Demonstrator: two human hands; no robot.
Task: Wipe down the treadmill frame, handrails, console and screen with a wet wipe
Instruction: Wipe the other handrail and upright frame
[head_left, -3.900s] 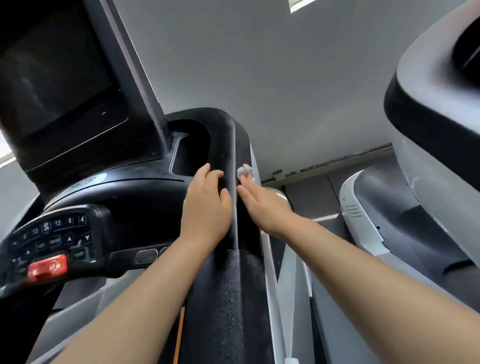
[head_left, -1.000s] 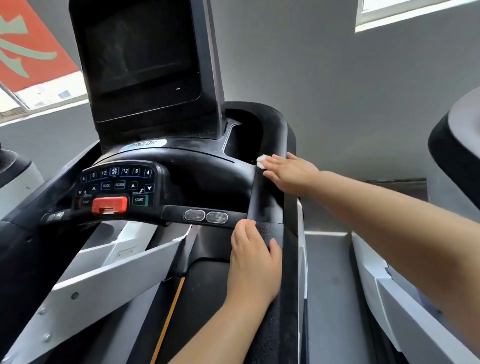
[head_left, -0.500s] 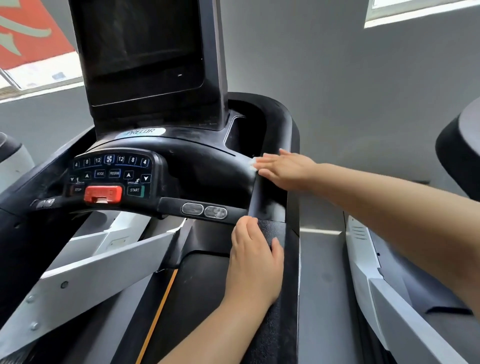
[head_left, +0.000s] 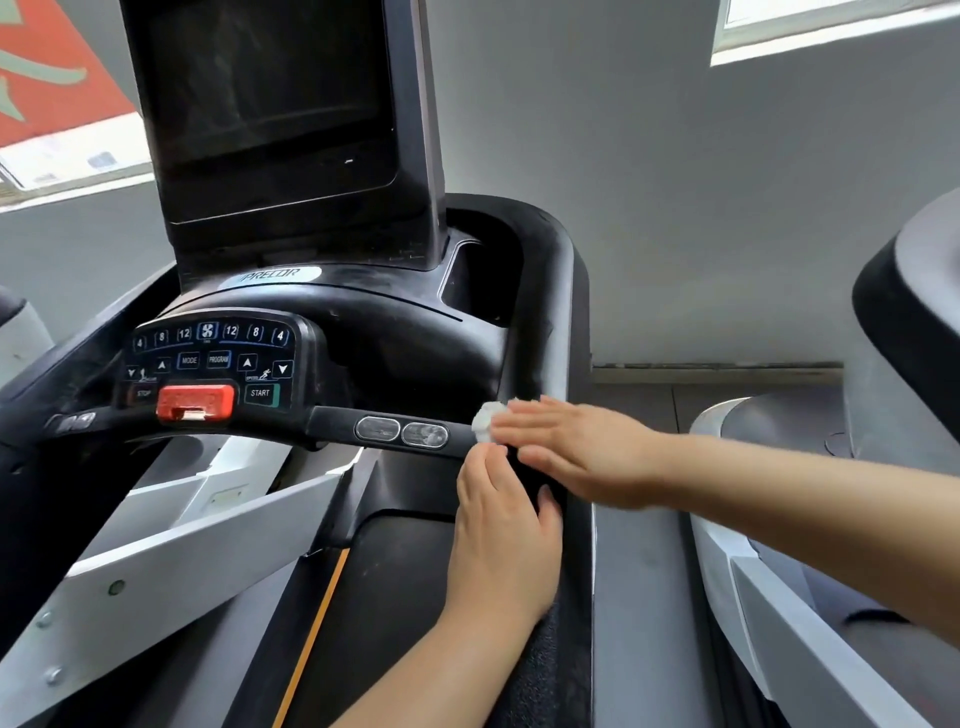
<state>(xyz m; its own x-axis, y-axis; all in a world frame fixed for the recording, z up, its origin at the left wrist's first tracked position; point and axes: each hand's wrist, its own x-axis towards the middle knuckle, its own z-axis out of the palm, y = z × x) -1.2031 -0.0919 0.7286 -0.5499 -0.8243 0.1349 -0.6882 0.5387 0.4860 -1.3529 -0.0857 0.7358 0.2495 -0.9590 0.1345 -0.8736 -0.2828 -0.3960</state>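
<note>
A black treadmill fills the view, with a dark screen above the button console. The right handrail runs from the console's corner down toward me. My right hand lies flat across this handrail with straight fingers, pressing a small white wet wipe against it where the crossbar with two oval sensors meets it. My left hand grips the handrail just below, fingers wrapped over its inner side and thumb on top.
A red stop clip sits under the keypad. Grey frame panels slope down at the left beside the belt. A neighbouring grey and white machine stands close on the right. A grey wall is behind.
My right hand has slid down the handrail with the wipe, from beside the console's corner to just above my left hand. My left hand has kept its grip.
</note>
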